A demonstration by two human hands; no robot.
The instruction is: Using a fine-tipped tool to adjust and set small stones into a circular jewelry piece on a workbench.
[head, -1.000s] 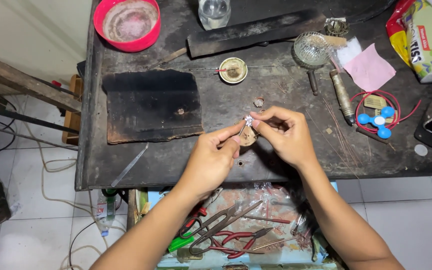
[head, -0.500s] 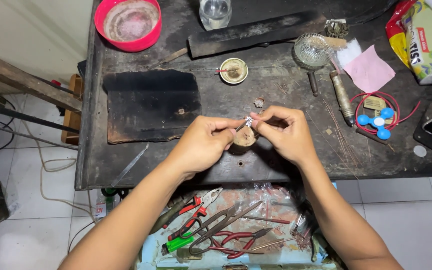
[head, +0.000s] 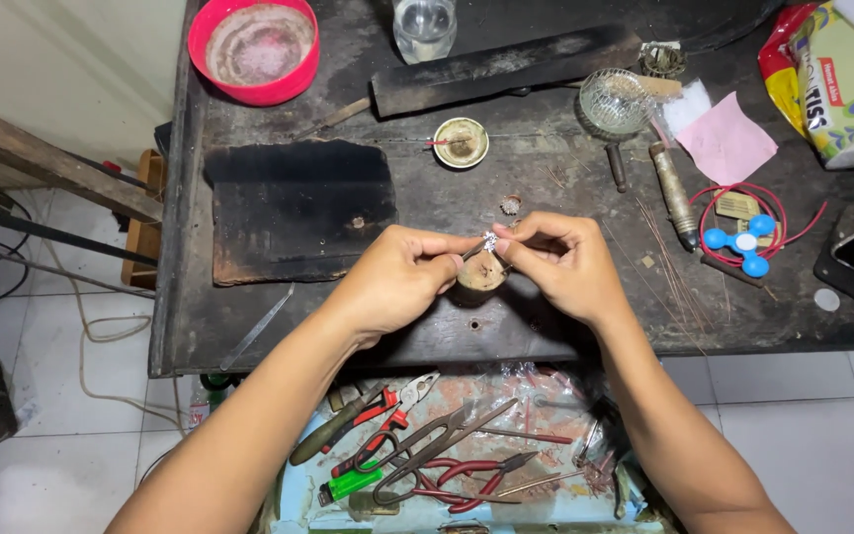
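Red and green handles of pliers and cutters lie in the tray closest to you, under the table edge. Above them your two hands meet over the dark worktable. Your left hand pinches a thin tool, and its tip points right, at a tiny shiny silver piece. Your right hand has its fingertips closed on that piece from the other side. So the shiny piece sits right between your two thumbs, touching both hands, just above a small round wooden block on the table. Both hands are about the same closeness to it. Farther back sit a small brass cup, then a red bowl and a glass jar.
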